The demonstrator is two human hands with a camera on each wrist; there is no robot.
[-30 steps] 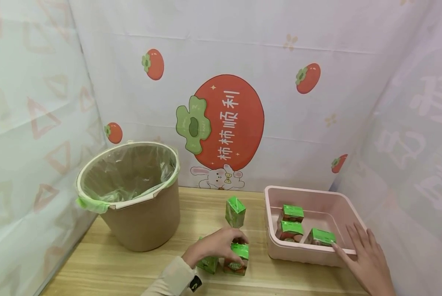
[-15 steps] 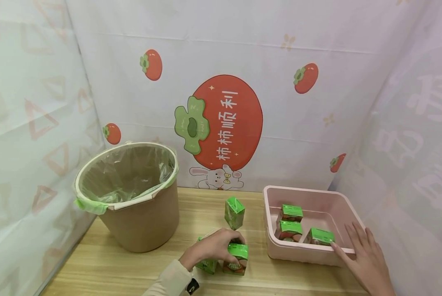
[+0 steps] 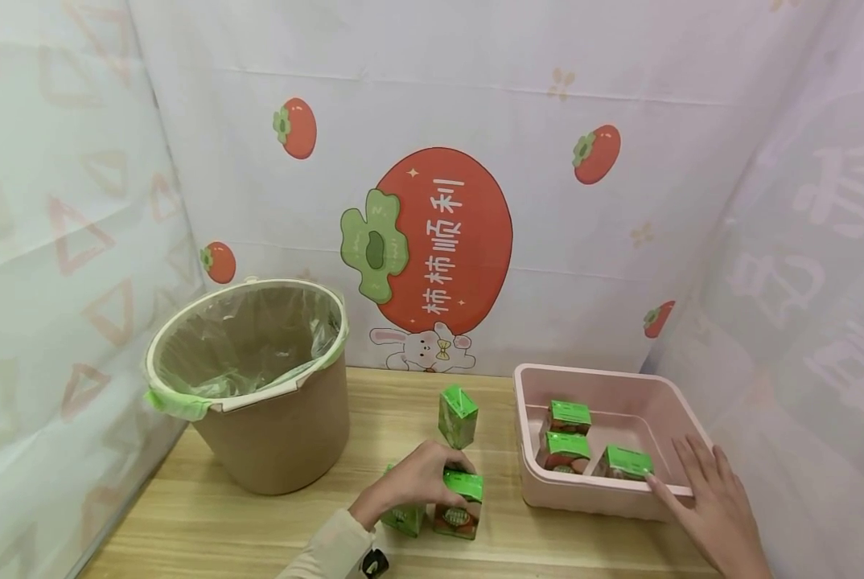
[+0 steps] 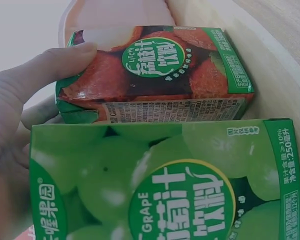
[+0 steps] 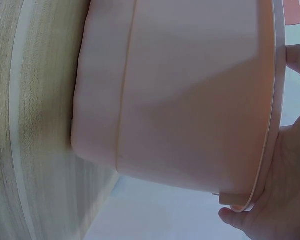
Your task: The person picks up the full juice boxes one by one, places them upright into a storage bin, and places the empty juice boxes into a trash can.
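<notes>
My left hand (image 3: 425, 476) grips a litchi juice carton (image 3: 458, 519) standing on the table, thumb on the near face and fingers behind it. Its red fruit print fills the upper part of the left wrist view. Just left of it, partly under the hand, stands a green grape juice carton (image 3: 404, 520). A third green-topped carton (image 3: 458, 418) stands farther back. At the right, my right hand (image 3: 722, 519) rests on the near right corner of the pink plastic tub (image 3: 591, 495), thumb along the front rim, fingers spread over the right rim.
Inside the tub are three green-topped cartons, one at the back (image 3: 570, 416), one before it (image 3: 566, 452) and one nearer the right hand (image 3: 626, 461). A brown bucket (image 3: 280, 450) with a clear liner stands at the left. Printed cloth (image 3: 584, 265) closes the back and sides.
My left hand, gripping the litchi carton, has risen very slightly, and the carton's top shows a little higher. My right hand stays on the tub. The head view has shifted slightly.
</notes>
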